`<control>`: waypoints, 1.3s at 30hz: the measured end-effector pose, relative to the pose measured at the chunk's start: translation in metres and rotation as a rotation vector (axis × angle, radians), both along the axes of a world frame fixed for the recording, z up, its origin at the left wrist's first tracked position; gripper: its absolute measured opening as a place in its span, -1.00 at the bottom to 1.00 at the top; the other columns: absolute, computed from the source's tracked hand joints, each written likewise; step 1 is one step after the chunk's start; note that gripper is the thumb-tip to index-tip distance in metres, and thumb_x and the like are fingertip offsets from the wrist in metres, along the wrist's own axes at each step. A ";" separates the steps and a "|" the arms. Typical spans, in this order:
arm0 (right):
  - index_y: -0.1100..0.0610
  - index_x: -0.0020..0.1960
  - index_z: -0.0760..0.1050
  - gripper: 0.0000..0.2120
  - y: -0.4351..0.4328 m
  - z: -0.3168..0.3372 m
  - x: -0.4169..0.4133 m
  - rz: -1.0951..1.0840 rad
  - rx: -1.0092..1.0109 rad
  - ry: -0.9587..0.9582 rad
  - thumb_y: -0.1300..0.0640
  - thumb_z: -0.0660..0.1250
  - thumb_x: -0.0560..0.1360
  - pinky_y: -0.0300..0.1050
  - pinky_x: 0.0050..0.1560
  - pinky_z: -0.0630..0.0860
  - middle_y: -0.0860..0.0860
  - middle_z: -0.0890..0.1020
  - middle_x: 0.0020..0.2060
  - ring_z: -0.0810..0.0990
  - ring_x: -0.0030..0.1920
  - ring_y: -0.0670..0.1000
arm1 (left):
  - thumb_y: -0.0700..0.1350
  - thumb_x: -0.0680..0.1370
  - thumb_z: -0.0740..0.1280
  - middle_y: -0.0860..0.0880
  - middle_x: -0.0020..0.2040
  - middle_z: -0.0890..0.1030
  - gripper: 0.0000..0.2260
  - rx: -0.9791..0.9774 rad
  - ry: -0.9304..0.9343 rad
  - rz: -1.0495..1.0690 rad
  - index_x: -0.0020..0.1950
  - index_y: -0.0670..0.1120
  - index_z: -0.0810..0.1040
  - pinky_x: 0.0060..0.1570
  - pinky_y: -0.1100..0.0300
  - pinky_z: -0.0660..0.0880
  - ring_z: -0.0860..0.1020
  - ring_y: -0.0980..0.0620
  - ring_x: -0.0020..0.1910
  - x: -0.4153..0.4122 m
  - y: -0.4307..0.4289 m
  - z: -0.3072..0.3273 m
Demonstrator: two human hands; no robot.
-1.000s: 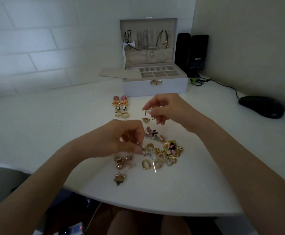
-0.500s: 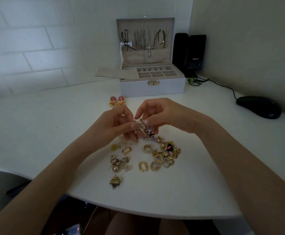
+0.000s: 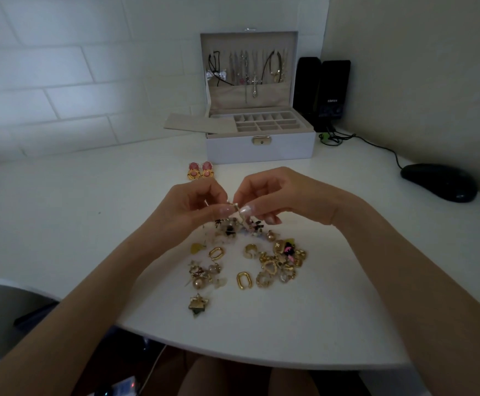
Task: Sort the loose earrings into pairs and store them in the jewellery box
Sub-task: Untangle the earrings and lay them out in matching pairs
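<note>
i see a small pale earring [image 3: 236, 208] caught right between the fingers [image 3: 225, 210] of both hands, held just above the far edge of the loose earrings [image 3: 264, 261]. that heap spreads out below the fingers and back toward me. in it are two gold oval links [image 3: 244, 280], and a gold star piece [image 3: 198, 305] lies nearest my side. beyond the fingers and a little to their left, a pink-and-gold pair [image 3: 201, 171] lies side by side. further beyond stands the jewellery box [image 3: 261, 151], with its lid upright, necklaces [image 3: 254, 81] hanging inside it and its tray of compartments showing.

the surface [image 3: 90, 224] is white, with a curved edge on my side. a white tiled wall [image 3: 47, 81] runs behind on the left. black speakers [image 3: 330, 92] stand just beside the box, and a black mouse [image 3: 438, 181] sits well off to the right.

my left hand [image 3: 187, 208] and right hand [image 3: 286, 197] both pinch the earring with thumb and forefinger, tips almost touching, the other fingers curled in. i cannot tell the earring's shape, nor whether it is one piece or two.
</note>
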State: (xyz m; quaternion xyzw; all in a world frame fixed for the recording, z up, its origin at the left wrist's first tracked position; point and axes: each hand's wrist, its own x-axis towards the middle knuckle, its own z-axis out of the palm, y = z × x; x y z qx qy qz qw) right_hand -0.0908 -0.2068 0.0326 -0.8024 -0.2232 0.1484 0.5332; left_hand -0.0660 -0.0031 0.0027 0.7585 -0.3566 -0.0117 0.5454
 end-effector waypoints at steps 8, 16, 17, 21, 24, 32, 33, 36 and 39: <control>0.15 -0.10 0.58 -0.84 0.004 0.000 0.000 -0.034 -0.042 -0.042 0.10 0.44 0.36 -0.21 -0.35 0.37 0.12 0.51 -0.31 0.40 -0.35 0.01 | -0.12 0.41 0.32 0.01 -0.43 0.59 -0.86 -0.084 0.055 0.023 -0.24 -0.20 0.48 -0.37 0.41 0.41 0.51 0.17 -0.44 -0.006 -0.005 0.002; 0.20 -0.04 0.61 -0.83 -0.004 -0.018 0.021 -0.520 0.026 -0.251 0.39 0.32 0.46 -0.31 -0.23 0.56 0.09 0.63 -0.24 0.61 -0.29 -0.08 | 0.02 0.50 0.26 0.10 -0.06 0.66 -0.70 0.009 0.128 0.216 -0.02 -0.21 0.56 -0.06 0.33 0.44 0.56 0.25 -0.12 0.008 0.002 -0.007; 0.17 -0.03 0.61 -0.79 -0.002 -0.024 0.024 -0.562 -0.051 -0.296 0.40 0.29 0.47 -0.36 -0.19 0.55 0.07 0.64 -0.20 0.61 -0.25 -0.10 | 0.04 0.49 0.25 0.10 0.00 0.64 -0.68 0.059 0.157 0.207 0.01 -0.21 0.56 -0.01 0.28 0.45 0.56 0.25 -0.07 0.008 0.002 -0.010; 0.09 0.08 0.59 -0.65 0.005 -0.039 0.030 -0.500 -0.319 -0.355 0.42 0.18 0.49 -0.60 -0.11 0.37 -0.05 0.59 -0.03 0.52 -0.06 -0.18 | -0.01 0.53 0.22 0.02 0.06 0.64 -0.76 0.127 0.204 0.144 -0.03 -0.18 0.52 0.10 0.16 0.53 0.61 0.12 0.03 0.003 -0.001 -0.011; 0.07 0.11 0.58 -0.63 0.008 -0.040 0.029 -0.410 -0.305 -0.338 0.42 0.18 0.48 -0.61 -0.07 0.36 -0.10 0.58 -0.01 0.52 -0.03 -0.21 | -0.08 0.57 0.19 -0.06 0.01 0.67 -0.70 0.052 0.288 0.095 0.03 -0.34 0.44 -0.03 0.17 0.59 0.65 0.01 -0.03 -0.001 -0.003 -0.006; -0.05 -0.15 0.64 -0.66 0.010 -0.022 0.015 -0.227 -0.244 -0.194 0.38 0.29 0.43 -0.32 -0.07 0.51 -0.10 0.68 -0.18 0.62 -0.14 -0.19 | -0.08 0.59 0.16 -0.14 -0.13 0.69 -0.81 0.024 0.296 0.110 -0.06 -0.21 0.36 -0.37 0.16 0.59 0.66 -0.14 -0.27 -0.006 -0.001 0.001; -0.03 -0.13 0.65 -0.68 0.009 -0.019 0.012 -0.194 -0.247 -0.161 0.38 0.30 0.43 -0.29 -0.03 0.53 -0.08 0.68 -0.18 0.63 -0.13 -0.17 | -0.09 0.59 0.17 -0.15 -0.17 0.69 -0.81 0.012 0.293 0.115 -0.08 -0.21 0.37 -0.38 0.15 0.59 0.66 -0.14 -0.30 -0.005 -0.001 0.001; 0.03 -0.07 0.65 -0.74 0.008 -0.010 0.004 -0.053 -0.289 -0.086 0.37 0.36 0.42 -0.29 -0.03 0.55 -0.05 0.69 -0.19 0.63 -0.17 -0.17 | -0.12 0.58 0.22 -0.12 -0.25 0.67 -0.79 -0.069 0.215 0.208 -0.10 -0.28 0.42 -0.35 0.19 0.57 0.64 -0.06 -0.33 -0.001 0.000 -0.001; 0.15 -0.08 0.64 -0.76 0.011 -0.012 0.003 -0.129 -0.152 -0.127 0.45 0.35 0.40 -0.30 -0.18 0.55 0.08 0.68 -0.23 0.65 -0.27 -0.10 | -0.06 0.55 0.28 -0.02 -0.25 0.64 -0.78 -0.032 0.020 0.481 -0.13 -0.21 0.50 -0.26 0.17 0.54 0.59 0.04 -0.27 0.009 0.007 -0.009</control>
